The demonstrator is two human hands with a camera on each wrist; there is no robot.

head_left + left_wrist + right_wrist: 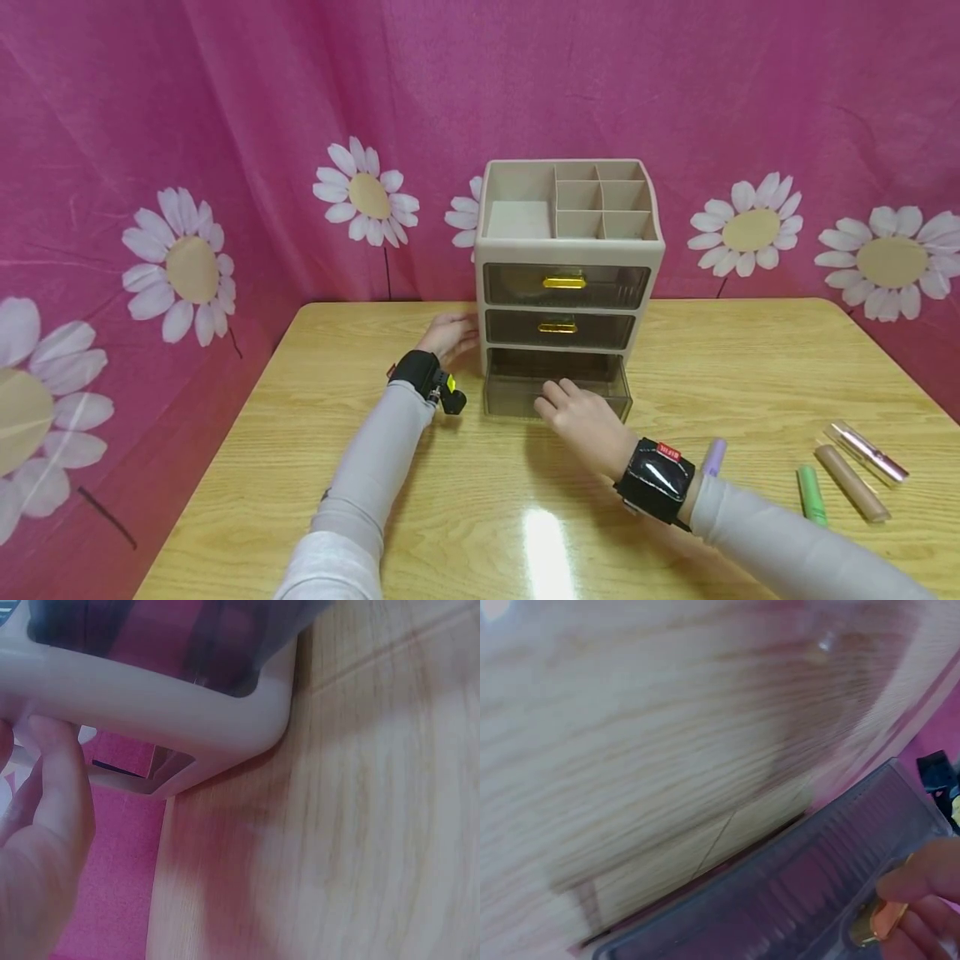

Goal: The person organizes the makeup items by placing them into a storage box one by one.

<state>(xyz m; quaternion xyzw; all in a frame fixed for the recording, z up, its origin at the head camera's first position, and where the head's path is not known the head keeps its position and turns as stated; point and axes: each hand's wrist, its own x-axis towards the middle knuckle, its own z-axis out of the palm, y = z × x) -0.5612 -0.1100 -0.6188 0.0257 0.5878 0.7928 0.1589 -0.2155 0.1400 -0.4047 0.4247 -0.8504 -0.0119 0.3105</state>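
A cream drawer organizer (570,252) stands at the back of the table, with three smoky see-through drawers. Its bottom drawer (517,398) is pulled out and looks vacant inside. My right hand (588,423) is at the front of that drawer, where its thumb and fingers pinch the gold handle (866,924), as the right wrist view shows. At the organizer's left side, my left hand (448,335) touches the side frame (142,697) with its fingers extended. The upper two drawers, with gold handles (564,282), are closed.
To the right on the wooden table (300,433) lie a green tube (812,495), a brown tube (852,483) and a pink clear-capped tube (867,452). A purple tube (715,457) is partly hidden by my right arm. A pink daisy curtain (585,75) hangs behind.
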